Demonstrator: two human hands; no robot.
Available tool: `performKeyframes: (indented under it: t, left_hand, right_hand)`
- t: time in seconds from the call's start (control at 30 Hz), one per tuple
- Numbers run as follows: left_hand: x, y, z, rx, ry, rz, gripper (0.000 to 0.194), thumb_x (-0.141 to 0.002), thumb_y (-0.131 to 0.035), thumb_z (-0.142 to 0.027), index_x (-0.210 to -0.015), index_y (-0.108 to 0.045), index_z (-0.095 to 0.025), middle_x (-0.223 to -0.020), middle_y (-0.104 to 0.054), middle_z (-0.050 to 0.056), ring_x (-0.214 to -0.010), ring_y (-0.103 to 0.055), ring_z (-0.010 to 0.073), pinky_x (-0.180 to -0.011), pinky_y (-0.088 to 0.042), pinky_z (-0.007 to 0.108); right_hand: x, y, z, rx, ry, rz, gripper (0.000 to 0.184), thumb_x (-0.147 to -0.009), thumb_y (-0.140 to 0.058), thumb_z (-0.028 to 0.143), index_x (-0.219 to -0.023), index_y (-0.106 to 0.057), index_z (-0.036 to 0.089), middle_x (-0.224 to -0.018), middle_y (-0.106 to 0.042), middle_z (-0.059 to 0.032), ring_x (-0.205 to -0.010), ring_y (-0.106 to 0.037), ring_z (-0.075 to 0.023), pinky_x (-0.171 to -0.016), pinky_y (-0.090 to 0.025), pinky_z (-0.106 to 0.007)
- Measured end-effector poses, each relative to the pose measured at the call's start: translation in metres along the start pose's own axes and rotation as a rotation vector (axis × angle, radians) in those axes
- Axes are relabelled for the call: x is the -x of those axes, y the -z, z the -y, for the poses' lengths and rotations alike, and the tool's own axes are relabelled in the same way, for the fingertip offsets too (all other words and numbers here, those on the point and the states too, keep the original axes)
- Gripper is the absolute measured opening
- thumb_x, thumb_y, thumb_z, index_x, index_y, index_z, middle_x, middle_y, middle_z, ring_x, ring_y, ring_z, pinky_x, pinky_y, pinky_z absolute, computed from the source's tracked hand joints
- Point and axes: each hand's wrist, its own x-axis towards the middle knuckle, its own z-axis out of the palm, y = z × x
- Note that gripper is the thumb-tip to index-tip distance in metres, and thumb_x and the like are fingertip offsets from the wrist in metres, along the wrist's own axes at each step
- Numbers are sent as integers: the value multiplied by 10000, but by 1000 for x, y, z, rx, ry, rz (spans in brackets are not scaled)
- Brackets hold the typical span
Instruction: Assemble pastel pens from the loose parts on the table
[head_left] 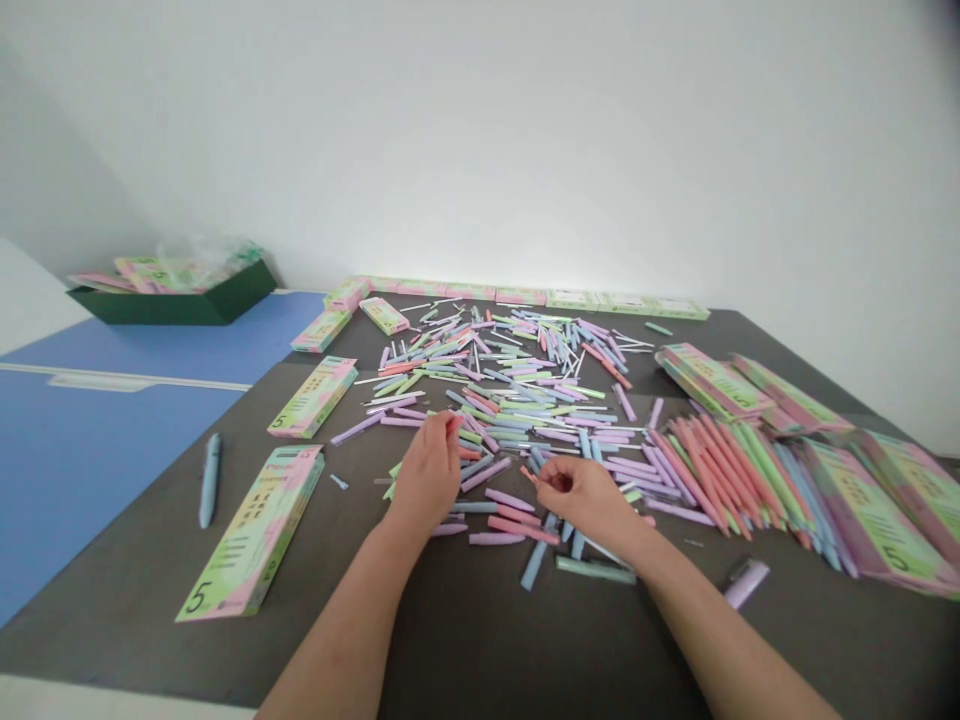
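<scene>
Near edge of the dark table [112, 590]: left hand [427, 480] curled, its grip closed on a coral pen barrel [454, 425], upper end showing above the fingers. Right hand [585, 495] has its grip pinched together on a short coral piece [529, 474], too small to identify. Loose pink and lilac barrels lie just beside both hands; a sage-green barrel [596, 570] sits below the right hand, a lilac tube [746, 585] further right.

Left: a pastel box marked 5 [251, 530] and a blue pen [210, 480]. Right: pens fanned in colour rows [720, 480]. Far: a loose heap of barrels and white refills [510, 390], then a row of boxes [517, 296]; beyond, a green tray [172, 305].

Risks: the short piece could slip from the pinch and vanish among the heap; a careless forearm sweep could disturb the fanned rows.
</scene>
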Motion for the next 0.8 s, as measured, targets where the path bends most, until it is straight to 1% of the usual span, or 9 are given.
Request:
performKeyframes:
  t: [0.07,0.27,0.33,0.43,0.5,0.57,0.67,0.73,0.8]
  left_hand:
    - [4,0,-11,104,-18,50,222,-969,-338,-251,-1071,-516,-165,-970,-654,102,-898,-637,201,-818,-470,311]
    - [9,4,-29,413,25,365,216,-947,-379,-289,-960,-562,-176,-837,-644,35,-770,-587,175,-704,-441,289]
    - [11,2,-31,487,35,429,171,-919,-426,-264,-924,-570,-173,-811,-630,18,-749,-565,163,-693,-424,281]
    - [13,-1,-34,594,77,482,132,-879,-486,-243,-793,-556,-172,-719,-574,-7,-688,-517,143,-646,-398,264]
    - [15,-1,-37,795,166,553,178,-888,-493,-291,-761,-530,-173,-643,-521,-30,-576,-469,112,-558,-381,236]
    - [15,0,-41,1113,327,613,201,-915,-461,-350,-842,-526,-175,-643,-544,-33,-499,-470,88,-491,-380,208]
    - [14,4,-46,1531,590,593,182,-946,-423,-336,-984,-500,-176,-777,-661,29,-581,-623,111,-530,-478,210]
    - [13,7,-49,1654,706,561,147,-951,-430,-291,-997,-492,-167,-844,-694,69,-683,-691,151,-591,-542,245]
    - [11,8,-50,1700,773,535,129,-957,-423,-260,-992,-489,-155,-883,-706,97,-723,-715,176,-604,-573,265]
  right_hand:
    - [-2,-1,-3,-93,-10,13,164,-731,-536,288,-638,-599,168,-536,-483,51,-513,-427,-106,-500,-284,-220]
    - [-2,-2,-1,-271,-24,75,195,-745,-529,305,-641,-591,152,-544,-483,46,-517,-407,-98,-494,-284,-215]
    - [0,-2,2,-258,-15,62,160,-729,-536,274,-635,-584,153,-541,-478,49,-518,-404,-96,-491,-278,-213]
    - [2,-2,5,-252,5,65,131,-715,-539,249,-643,-587,150,-543,-481,49,-515,-402,-93,-490,-279,-212]
    - [2,-3,6,-279,4,83,151,-728,-537,267,-660,-596,146,-550,-489,45,-516,-407,-94,-489,-286,-212]
    - [2,-2,6,-312,-14,96,166,-739,-526,273,-672,-601,141,-561,-501,40,-523,-422,-96,-494,-300,-213]
    - [1,1,4,-319,-41,89,152,-730,-512,246,-686,-610,138,-594,-541,28,-548,-464,-104,-518,-335,-217]
    - [1,3,4,-282,-47,77,149,-723,-506,234,-706,-621,141,-609,-565,22,-560,-484,-111,-527,-345,-220]
    - [2,3,5,-191,-42,52,143,-724,-510,242,-707,-621,154,-602,-569,23,-557,-490,-117,-520,-334,-223]
